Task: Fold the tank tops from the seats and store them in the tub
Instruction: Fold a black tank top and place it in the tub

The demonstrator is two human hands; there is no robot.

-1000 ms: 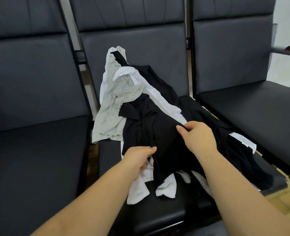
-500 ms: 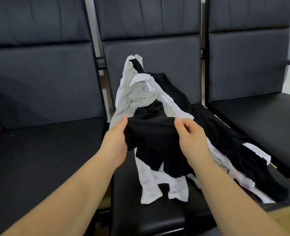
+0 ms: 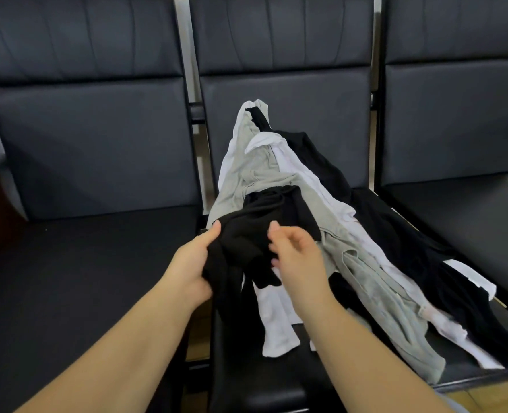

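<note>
A heap of tank tops lies on the middle seat (image 3: 276, 391) and up its backrest: grey ones (image 3: 246, 171), white ones (image 3: 279, 323) and black ones (image 3: 408, 234). My left hand (image 3: 193, 263) grips a bunched black tank top (image 3: 244, 242) lifted at the heap's near left edge, thumb on top. My right hand (image 3: 297, 254) hovers at the same black top with fingers loosely spread and blurred; it holds nothing that I can see. No tub is in view.
Three dark padded seats stand in a row. The left seat (image 3: 82, 263) and the right seat (image 3: 479, 216) have bare cushions. A strip of wooden floor (image 3: 497, 394) shows at the lower right.
The black top was stretched between both hands; now my left hand bunches it while my right hand has let go. The view has shifted left and closer.
</note>
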